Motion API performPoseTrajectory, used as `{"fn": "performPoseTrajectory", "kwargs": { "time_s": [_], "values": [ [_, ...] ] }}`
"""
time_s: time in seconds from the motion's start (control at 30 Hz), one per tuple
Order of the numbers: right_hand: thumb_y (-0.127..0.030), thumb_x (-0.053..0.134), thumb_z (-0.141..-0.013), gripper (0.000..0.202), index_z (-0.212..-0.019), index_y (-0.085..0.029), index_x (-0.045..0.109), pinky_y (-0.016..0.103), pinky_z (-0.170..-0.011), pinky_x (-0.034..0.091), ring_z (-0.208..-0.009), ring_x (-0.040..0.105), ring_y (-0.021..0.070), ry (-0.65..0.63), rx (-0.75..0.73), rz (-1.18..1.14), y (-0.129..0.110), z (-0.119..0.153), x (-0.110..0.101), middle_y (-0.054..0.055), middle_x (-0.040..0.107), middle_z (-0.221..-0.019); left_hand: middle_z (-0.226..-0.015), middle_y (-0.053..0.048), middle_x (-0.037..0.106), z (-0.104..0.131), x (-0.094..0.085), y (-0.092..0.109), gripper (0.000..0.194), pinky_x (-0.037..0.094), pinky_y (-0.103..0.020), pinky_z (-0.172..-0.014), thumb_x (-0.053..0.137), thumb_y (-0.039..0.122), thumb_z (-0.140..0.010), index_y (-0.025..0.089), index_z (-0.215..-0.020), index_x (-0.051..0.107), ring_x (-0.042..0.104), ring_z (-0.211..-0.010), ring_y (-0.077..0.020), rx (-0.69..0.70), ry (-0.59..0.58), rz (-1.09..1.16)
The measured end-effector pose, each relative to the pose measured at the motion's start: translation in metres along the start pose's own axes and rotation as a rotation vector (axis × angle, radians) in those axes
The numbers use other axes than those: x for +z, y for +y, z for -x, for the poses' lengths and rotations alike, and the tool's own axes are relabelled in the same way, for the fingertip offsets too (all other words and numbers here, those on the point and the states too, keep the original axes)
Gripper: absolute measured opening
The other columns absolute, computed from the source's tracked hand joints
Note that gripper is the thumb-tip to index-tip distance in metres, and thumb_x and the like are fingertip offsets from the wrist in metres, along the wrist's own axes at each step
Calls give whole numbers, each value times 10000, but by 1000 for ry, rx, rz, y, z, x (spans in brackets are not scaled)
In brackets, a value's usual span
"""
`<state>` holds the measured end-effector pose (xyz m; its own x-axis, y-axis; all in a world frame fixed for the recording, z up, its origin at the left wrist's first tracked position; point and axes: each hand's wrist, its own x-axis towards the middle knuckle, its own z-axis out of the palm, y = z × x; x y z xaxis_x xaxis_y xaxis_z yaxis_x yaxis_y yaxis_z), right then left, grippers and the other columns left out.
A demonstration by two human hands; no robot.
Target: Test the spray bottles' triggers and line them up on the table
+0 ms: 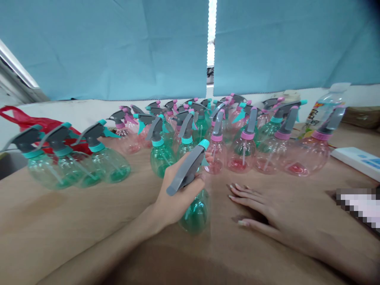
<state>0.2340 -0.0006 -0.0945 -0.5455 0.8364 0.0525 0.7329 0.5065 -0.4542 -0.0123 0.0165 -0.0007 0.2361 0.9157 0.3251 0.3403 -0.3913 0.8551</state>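
Observation:
My left hand (175, 194) is wrapped round the neck of a green spray bottle (194, 215) with a grey and turquoise trigger head. The bottle is near the middle of the table, its nozzle pointing away from me; the hand hides its neck and collar. To the right, my right hand (267, 211) lies palm down on the tabletop, fingers stretched out, holding nothing. Just beyond the hands stand a green spray bottle (162, 158) and a pink spray bottle (215, 158).
Several more green and pink spray bottles stand in rows behind, and a few green ones (113, 166) at the left. A red plastic bag (44, 122), a clear labelled bottle (326, 105) and a white power strip (359, 160) lie around the wooden table (74, 221). A blue curtain (103, 51) hangs behind.

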Motion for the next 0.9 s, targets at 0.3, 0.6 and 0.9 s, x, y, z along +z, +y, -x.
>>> {"fn": "performPoseTrajectory", "kwargs": {
  "time_s": [0.3, 0.6, 0.9],
  "values": [
    [-524, 500, -885, 542, -1364, -271, 462, 498, -1097, 302, -1348, 335, 263, 20, -18, 0, 3, 0, 3, 39, 371, -1477, -697, 30, 510, -1, -1, 2, 203, 426, -285, -567, 488, 194, -695, 234, -888, 537, 436, -552, -132, -2, -18, -4],
    [-533, 470, -899, 568, -1380, -234, 439, 456, -1106, 302, -1359, 317, 234, 4, -30, 59, 7, 0, 6, 42, 345, -1490, -669, 39, 459, 0, 1, 2, 188, 455, -302, -631, 486, 156, -690, 223, -853, 550, 399, -549, -122, 21, 2, 31],
    [-524, 490, -891, 561, -1373, -238, 452, 477, -1106, 295, -1352, 326, 254, 25, -21, 35, 5, 1, 4, 49, 367, -1479, -611, 62, 428, 0, -3, 4, 112, 419, -283, -578, 485, 209, -749, 229, -849, 531, 434, -536, -123, -10, -54, 36]
  ]
}}
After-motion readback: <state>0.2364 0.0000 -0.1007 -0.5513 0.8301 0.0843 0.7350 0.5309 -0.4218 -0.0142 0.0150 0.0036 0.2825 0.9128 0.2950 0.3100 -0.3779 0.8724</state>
